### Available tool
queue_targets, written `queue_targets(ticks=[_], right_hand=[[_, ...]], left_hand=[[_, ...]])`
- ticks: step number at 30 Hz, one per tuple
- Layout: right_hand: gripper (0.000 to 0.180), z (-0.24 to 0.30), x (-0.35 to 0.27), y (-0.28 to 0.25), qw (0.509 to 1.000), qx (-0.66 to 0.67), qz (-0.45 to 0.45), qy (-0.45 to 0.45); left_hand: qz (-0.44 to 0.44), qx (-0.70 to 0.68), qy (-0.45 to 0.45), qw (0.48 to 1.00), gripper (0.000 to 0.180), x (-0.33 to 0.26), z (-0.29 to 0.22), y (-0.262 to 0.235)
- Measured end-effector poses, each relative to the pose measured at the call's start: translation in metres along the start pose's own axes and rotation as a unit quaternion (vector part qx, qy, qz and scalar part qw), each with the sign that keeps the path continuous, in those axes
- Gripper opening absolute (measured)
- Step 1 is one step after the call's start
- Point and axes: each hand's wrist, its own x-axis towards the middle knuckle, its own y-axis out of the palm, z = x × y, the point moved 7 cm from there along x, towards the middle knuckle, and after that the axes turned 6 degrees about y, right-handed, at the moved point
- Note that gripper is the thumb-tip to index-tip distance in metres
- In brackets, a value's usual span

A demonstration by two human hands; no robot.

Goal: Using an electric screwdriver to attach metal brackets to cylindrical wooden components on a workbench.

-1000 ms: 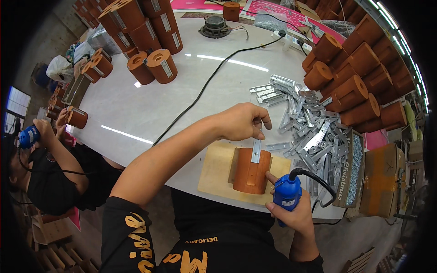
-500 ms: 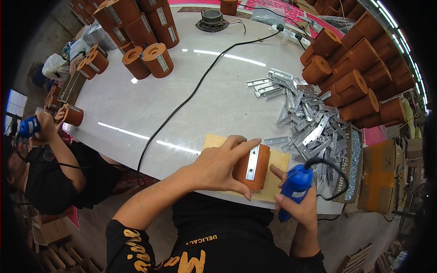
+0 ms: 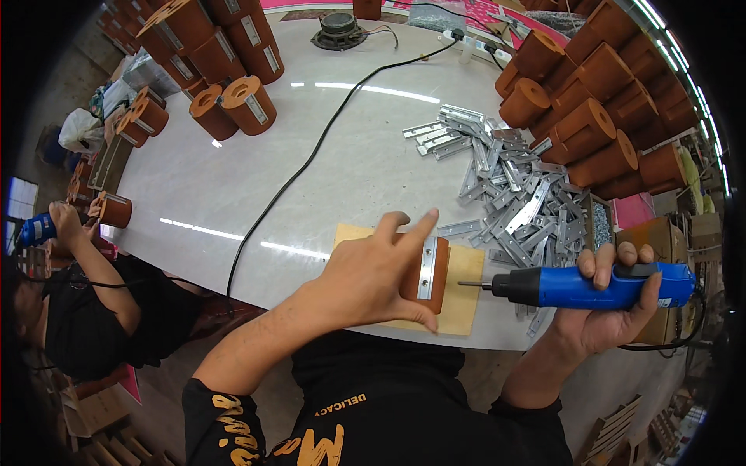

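Hands first: the left hand [image 3: 378, 278] is spread over a brown cylindrical spool [image 3: 429, 273] lying on its side, thumb hooked under the near edge, index finger raised. A flat silver metal bracket [image 3: 427, 267] is seen across the spool's facing end. The spool rests on a pale square wooden board [image 3: 460, 299] at the near edge of the white round table [image 3: 256, 186]. The right hand [image 3: 614, 299] is closed fully around a blue corded electric screwdriver [image 3: 594, 286], held level, bit aimed at the spool but apart from it.

Risks, as judged: with 1 finger lifted, the spool could roll or twist once the bit pushes in; the bit could skid off the bracket toward the thumb. The board sits close to the table edge, so a hard shove could slide it off.

Farther out: a loose heap of silver metal brackets [image 3: 513, 190], stacked brown spools [image 3: 590, 124], a black cable [image 3: 311, 159]. At far left, another person's hand is noted on a second spool.
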Motion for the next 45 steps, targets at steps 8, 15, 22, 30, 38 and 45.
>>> queue_targets(ticks=[8,15,22,30,38,45], right_hand=[[0.032,-0.03,0.011,0.059,0.994,0.027,0.104,-0.001],[0.034,-0.06,0.008,0.089,0.985,0.023,0.169,0.013],[0.034,-0.044,0.009,0.081,0.988,0.008,0.157,-0.003],[0.031,-0.027,0.014,0.068,0.993,0.041,0.108,0.006],[0.028,-0.021,0.017,0.044,0.996,0.066,0.062,0.011],[0.03,-0.018,0.014,0.04,0.996,0.066,0.062,0.005]], left_hand=[[-0.192,-0.754,-0.237,0.582,0.093,-0.034,0.037,0.02],[-0.18,-0.783,-0.185,0.565,0.091,-0.032,0.02,0.017],[-0.125,-0.731,-0.208,0.638,0.037,-0.039,0.016,0.02],[-0.092,-0.65,-0.198,0.728,0.016,-0.042,0.02,0.028],[-0.158,-0.697,-0.221,0.664,0.008,-0.047,0.033,0.032],[-0.137,-0.68,-0.194,0.694,0.01,-0.032,0.02,0.02]])
